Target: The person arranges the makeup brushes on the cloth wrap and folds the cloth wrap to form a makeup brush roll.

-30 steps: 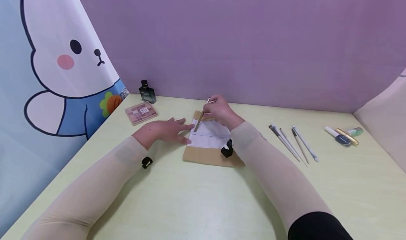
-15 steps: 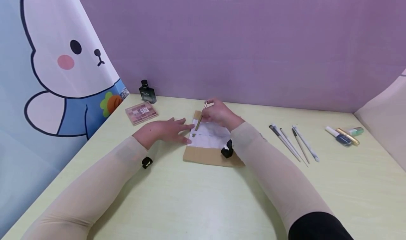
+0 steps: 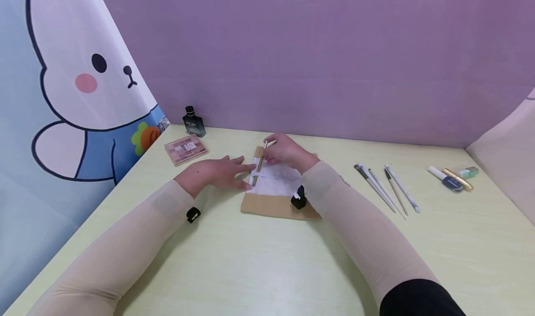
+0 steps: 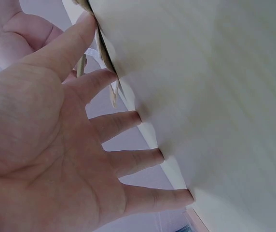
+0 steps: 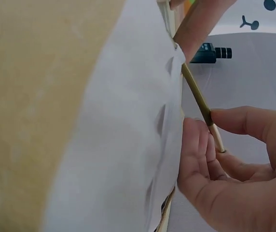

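A brown fabric roll [image 3: 276, 204] lies flat, with a white panel [image 3: 280, 186] that has a row of small loops across it. My right hand [image 3: 288, 151] pinches a slim gold-brown makeup brush [image 3: 260, 164] between thumb and fingers near its pale upper end. The brush slants over the panel's left side, and its lower part passes under a loop. In the right wrist view, the white band [image 5: 164, 121] covers the brush's far end. My left hand [image 3: 219, 172] is spread flat, thumb and forefinger at the roll's left edge and the other fingertips [image 4: 157, 154] on the table.
Several makeup brushes [image 3: 393, 190] lie right of the roll. Farther right are small tubes, one gold [image 3: 457, 179]. At the back left, a pink palette [image 3: 186, 150] lies before a dark bottle [image 3: 194, 122]. A purple backdrop [image 3: 317, 61] rises behind the table [image 3: 234, 260].
My right hand has moved down and left toward me, and the brush's lower end has slid farther down the white panel, under the loop. My left hand has stayed in place.
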Tool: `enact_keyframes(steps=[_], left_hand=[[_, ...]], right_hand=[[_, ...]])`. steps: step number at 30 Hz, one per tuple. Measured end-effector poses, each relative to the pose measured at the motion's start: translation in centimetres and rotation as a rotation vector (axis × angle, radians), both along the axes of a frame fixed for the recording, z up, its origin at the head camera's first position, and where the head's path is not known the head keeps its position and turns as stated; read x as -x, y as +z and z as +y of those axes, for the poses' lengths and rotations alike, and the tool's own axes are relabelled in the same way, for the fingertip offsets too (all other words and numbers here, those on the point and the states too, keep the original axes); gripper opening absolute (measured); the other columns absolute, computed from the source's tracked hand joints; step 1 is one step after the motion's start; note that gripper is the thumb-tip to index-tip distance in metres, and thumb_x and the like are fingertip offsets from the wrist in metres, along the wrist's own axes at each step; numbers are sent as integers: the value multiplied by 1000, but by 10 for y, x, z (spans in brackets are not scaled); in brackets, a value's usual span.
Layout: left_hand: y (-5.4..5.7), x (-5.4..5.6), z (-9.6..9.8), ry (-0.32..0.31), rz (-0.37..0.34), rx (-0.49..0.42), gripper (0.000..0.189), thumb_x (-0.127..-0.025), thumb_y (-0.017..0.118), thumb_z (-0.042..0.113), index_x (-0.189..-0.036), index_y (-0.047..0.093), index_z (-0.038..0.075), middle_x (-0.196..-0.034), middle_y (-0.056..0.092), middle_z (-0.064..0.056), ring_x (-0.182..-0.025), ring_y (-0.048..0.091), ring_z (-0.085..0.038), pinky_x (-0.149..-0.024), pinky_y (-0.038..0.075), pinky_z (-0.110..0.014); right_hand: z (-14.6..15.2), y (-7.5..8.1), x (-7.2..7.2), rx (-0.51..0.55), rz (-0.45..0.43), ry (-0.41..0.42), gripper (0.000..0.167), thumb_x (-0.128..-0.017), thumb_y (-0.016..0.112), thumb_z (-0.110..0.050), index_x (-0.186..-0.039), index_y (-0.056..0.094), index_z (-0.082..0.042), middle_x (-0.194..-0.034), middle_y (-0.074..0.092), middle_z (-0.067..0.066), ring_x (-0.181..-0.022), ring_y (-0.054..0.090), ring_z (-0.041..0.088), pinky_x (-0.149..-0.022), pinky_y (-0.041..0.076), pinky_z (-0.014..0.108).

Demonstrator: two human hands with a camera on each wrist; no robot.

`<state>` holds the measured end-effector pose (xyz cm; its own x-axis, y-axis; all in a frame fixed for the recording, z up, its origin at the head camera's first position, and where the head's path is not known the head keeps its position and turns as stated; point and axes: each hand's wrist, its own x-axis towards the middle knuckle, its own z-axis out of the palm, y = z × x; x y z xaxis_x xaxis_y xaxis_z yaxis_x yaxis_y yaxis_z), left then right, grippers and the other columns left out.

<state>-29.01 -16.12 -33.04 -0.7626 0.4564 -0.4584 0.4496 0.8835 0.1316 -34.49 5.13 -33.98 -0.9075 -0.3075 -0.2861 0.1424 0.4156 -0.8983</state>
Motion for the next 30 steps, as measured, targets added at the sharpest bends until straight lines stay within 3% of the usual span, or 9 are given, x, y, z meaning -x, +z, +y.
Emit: enact_keyframes(steps=[4,9,17,24,30], left_hand=[[1,0,1,2,-6,1,79,-107,50,64,-173,21,31,-181,7,-19,-162,10,-61,-128,20,-77],[1,1,1,2,-11,4,78,-108,48,64,-173,19,31,-182,6,-19,-162,8,-61,-128,21,-77],[1,1,0,7,-22,3,79,-108,49,64,-173,19,31,-181,6,-20,-162,7,-62,-126,21,-79],[3,-1,0,17,-33,-2,79,-107,49,65,-173,18,32,-182,3,-18,-163,4,-60,-126,20,-80],[1,0,0,11,-28,-3,79,-107,50,64,-173,19,31,-182,4,-18,-163,5,-61,-126,21,-79]], right_hand=[[0,0,-2,-96,29,28,62,-100,65,-4,-159,46,-4,-131,66,17,-95,67,18,-92,64,31],[0,3,-3,-120,47,39,65,-97,65,-2,-159,45,-4,-130,66,16,-87,64,15,-81,60,25],[-6,3,-1,-105,40,52,64,-98,63,0,-159,44,-2,-136,66,20,-90,67,17,-84,61,27],[-10,5,-4,-130,55,68,58,-100,63,-2,-156,48,-1,-115,71,16,-83,67,17,-81,61,27],[-8,5,-10,-227,86,106,55,-100,66,-8,-152,53,3,-90,68,6,-78,64,13,-76,57,24]])
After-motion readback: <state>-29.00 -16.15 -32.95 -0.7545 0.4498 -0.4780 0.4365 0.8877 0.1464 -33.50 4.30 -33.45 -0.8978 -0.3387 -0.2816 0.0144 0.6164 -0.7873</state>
